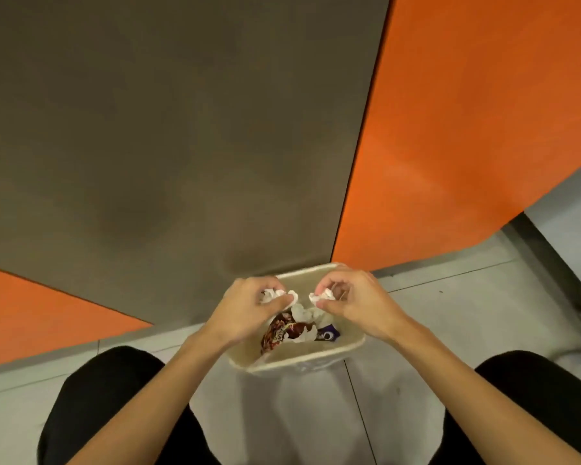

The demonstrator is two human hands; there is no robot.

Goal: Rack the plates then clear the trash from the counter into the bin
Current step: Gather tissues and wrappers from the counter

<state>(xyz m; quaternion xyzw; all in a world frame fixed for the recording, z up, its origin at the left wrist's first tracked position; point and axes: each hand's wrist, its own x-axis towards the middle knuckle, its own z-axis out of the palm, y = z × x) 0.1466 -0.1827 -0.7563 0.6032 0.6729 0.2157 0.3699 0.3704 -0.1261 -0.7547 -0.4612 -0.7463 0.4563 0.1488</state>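
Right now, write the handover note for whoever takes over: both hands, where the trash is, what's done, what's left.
Left grip: holds the left tissue wad above the bin.
Right grip: pinches the right tissue wad above the same bin.
In the bin: a brown snack wrapper, a purple wrapper and some white paper.
Done: part of the trash is binned.
Left: let both wads drop in. The counter and the plate rack are out of view, so check them for leftover trash and unracked plates.
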